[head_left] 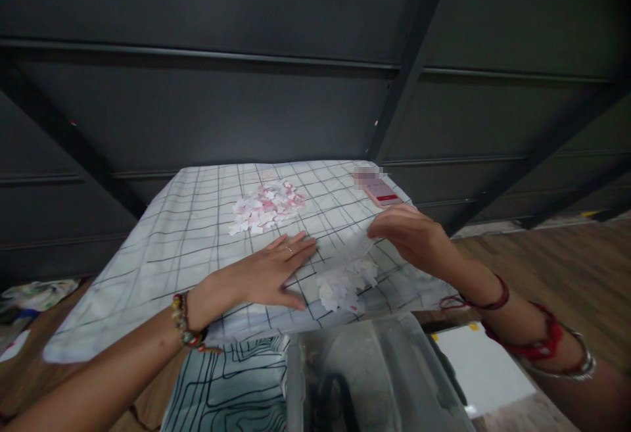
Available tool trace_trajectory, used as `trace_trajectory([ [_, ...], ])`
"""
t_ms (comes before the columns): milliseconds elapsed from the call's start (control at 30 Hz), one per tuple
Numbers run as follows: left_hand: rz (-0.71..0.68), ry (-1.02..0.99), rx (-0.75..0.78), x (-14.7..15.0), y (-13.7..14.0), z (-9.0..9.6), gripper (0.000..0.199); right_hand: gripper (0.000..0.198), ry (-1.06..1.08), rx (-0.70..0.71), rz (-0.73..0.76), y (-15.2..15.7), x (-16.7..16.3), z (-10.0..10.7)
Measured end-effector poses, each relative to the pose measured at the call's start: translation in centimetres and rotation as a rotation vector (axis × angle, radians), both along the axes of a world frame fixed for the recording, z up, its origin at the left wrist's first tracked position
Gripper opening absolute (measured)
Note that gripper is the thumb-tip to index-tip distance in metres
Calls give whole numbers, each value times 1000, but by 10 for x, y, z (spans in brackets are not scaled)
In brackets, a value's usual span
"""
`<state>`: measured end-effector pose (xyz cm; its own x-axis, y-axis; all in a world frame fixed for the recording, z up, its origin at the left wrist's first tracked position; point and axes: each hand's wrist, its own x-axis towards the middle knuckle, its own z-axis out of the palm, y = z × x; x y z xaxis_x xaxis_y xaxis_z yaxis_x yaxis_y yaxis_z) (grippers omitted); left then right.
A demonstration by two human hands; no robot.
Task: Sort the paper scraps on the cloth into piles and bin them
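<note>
My left hand (276,273) lies flat on the white checked cloth (187,248), fingers spread and holding nothing. My right hand (409,231) is closed, its fingertips pinching the edge of what looks like a clear plastic bag (351,251). White torn paper scraps (345,286) lie at the lower part of the bag, just right of my left thumb; they appear to be inside or under the film. Beyond my left hand sits a loose pile of pink and white paper scraps (269,206), touched by neither hand.
A phone with a pink edge (382,192) lies at the cloth's far right, past my right hand. Close to me stands a translucent plastic box (374,373) with dark things inside, beside a teal patterned cloth (227,386). A white sheet (486,369) lies right; a dark panelled wall (246,110) rises behind.
</note>
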<state>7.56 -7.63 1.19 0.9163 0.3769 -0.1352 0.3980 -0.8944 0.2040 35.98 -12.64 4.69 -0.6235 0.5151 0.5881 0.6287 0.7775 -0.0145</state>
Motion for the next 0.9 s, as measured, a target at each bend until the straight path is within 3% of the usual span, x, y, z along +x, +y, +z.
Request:
trace_trajectory([
  [333, 2, 65, -12, 17, -3, -3, 101, 29, -30, -8, 11, -7, 6, 1],
  [500, 4, 103, -2, 25, -5, 2, 98, 30, -129, 101, -152, -17, 13, 0],
  [767, 10, 109, -1, 26, -3, 4, 97, 29, -232, 239, -183, -56, -5, 7],
  [900, 26, 150, -29, 26, -2, 7, 98, 29, -246, 220, -179, -74, -18, 15],
])
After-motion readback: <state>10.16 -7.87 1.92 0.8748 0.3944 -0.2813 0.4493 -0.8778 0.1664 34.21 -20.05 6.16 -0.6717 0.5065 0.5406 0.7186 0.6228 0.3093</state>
